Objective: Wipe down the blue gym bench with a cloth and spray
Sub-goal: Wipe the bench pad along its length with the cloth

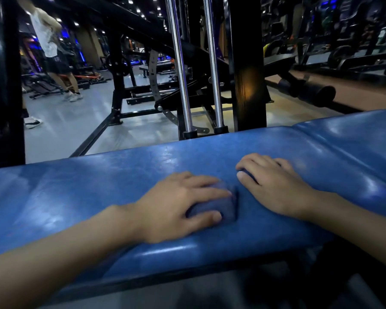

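The blue padded gym bench point(103, 192) runs across the lower half of the view, and its surface is shiny. My left hand point(176, 204) lies on the middle of the pad and holds a bunched blue cloth point(221, 207) between thumb and fingers, pressing it onto the vinyl. My right hand point(274, 186) rests palm down on the pad just right of the cloth, fingers loosely bent, with nothing visible in it. No spray bottle is in view.
Directly behind the bench stand two chrome guide rods point(181, 70) and a black upright post point(247, 63) of a weight machine. A person point(54, 52) stands on the grey floor at the far left. A raised blue backrest section point(354, 139) adjoins the bench at right.
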